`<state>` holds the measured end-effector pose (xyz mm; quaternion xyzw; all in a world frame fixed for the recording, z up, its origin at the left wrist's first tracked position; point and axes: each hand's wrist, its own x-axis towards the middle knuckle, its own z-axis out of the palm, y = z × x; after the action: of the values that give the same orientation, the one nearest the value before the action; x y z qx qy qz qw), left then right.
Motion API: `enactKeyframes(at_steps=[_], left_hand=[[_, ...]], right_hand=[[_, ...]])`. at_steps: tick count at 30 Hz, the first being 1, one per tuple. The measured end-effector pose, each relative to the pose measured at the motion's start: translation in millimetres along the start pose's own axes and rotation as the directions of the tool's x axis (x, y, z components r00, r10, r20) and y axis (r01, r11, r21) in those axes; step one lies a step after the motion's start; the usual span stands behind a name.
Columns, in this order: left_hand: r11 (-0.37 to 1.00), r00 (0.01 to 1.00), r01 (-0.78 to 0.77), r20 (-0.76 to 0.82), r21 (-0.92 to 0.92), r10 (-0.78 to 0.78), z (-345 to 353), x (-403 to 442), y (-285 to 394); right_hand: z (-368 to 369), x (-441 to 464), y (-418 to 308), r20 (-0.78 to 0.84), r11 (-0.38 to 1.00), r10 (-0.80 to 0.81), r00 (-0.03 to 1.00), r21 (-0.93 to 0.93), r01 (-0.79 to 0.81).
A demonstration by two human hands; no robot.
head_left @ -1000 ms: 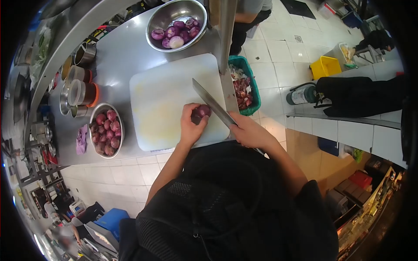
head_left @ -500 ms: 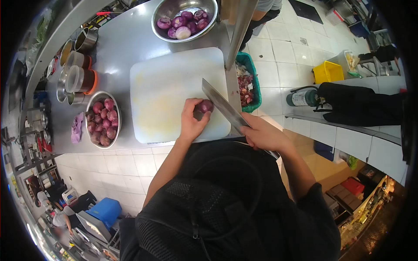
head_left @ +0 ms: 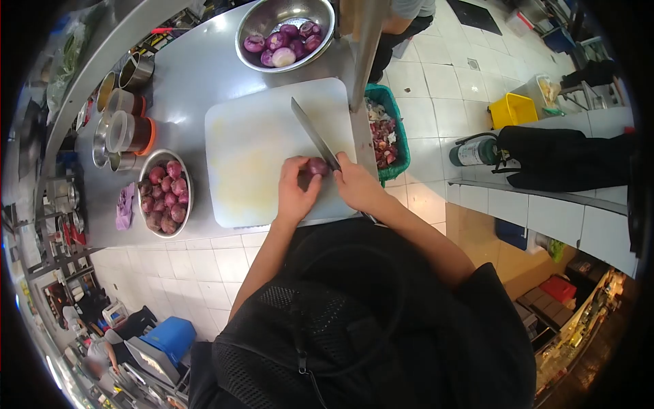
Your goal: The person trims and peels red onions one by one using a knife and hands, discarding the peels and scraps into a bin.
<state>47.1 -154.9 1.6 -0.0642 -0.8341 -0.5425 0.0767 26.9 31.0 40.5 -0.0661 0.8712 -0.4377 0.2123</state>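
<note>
The left hand [head_left: 298,193] is pinched round an onion [head_left: 317,166], thumb on one side and fingers on the other, over the right part of the board [head_left: 252,157]; whether the onion rests on it cannot be told. The right hand [head_left: 355,184] is wrapped round the knife [head_left: 312,131], whose blade slants away from the person, its lower part just beside the onion. Contact between the two is unclear.

The chief danger is a cut: the onion is round and probably slick, so if it rolls in the grip, the edge could skid into the left fingers or thumb. The right hand sits close to the onion too, leaving little room for a slip. A loose hold might also send the onion over the nearby edge of the tabletop [head_left: 194,75].

Beyond the board stands a far bowl [head_left: 266,24] of purple onions; to the left, another bowl [head_left: 191,194] holds more, with a cloth [head_left: 125,206] beside it and tubs [head_left: 126,133] farther off. A post [head_left: 368,61] rises past the board's far right corner and could hinder a wide reach toward the bin [head_left: 402,146] of peelings. Another person [head_left: 385,54] stands behind it.
</note>
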Motion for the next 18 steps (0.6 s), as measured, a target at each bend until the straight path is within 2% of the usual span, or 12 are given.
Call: enactKeyframes(at_steps=[2,4,5,8,9,11,12,14,15,16,17,18], left_hand=[[1.000,0.999,0.020,-0.037,-0.013,-0.020,-5,5,3],[0.985,0.991,-0.072,0.122,0.157,0.053,-18,8,15],[0.984,0.991,-0.075,0.121,0.162,0.056,-25,10,19],[0.891,0.943,-0.188,0.330,0.414,0.045,-42,18,27],[0.889,0.945,-0.187,0.324,0.417,0.047,-46,17,28],[0.925,0.967,0.025,0.227,0.380,-0.119,-51,12,29],[0.926,0.965,0.021,0.233,0.378,-0.117,-53,12,26],[0.899,0.902,0.315,0.200,0.303,-0.383,-51,12,16],[0.902,0.902,0.309,0.209,0.300,-0.378,-42,11,14],[0.921,0.917,0.382,0.152,-0.076,-0.368,-29,9,13],[0.813,0.921,0.378,0.089,-0.442,-0.379,-16,7,12],[0.814,0.921,0.376,0.086,-0.442,-0.379,-3,6,10]], right_hand=[[3,1,8,-0.057,0.998,-0.053,0.997,-0.029,0.052],[-2,-2,3,-0.036,1.000,-0.014,0.999,-0.002,0.013],[-5,-1,0,-0.011,1.000,0.017,1.000,0.018,-0.017],[-12,-2,15,0.006,0.992,-0.023,1.000,0.125,0.023],[-19,-6,20,0.007,0.992,-0.031,0.999,0.123,0.030],[-35,-18,29,-0.103,0.944,-0.164,0.981,-0.304,0.126],[-43,-22,29,-0.108,0.945,-0.160,0.981,-0.303,0.120],[-65,-28,23,-0.103,0.865,-0.151,0.983,-0.495,0.081],[-69,-29,21,-0.112,0.873,-0.128,0.985,-0.484,0.058],[-72,-32,17,-0.117,0.873,-0.124,0.985,-0.485,0.053],[-74,-35,12,-0.138,0.920,-0.130,0.982,-0.385,0.068],[-74,-38,8,-0.156,0.956,-0.135,0.978,-0.279,0.088]])
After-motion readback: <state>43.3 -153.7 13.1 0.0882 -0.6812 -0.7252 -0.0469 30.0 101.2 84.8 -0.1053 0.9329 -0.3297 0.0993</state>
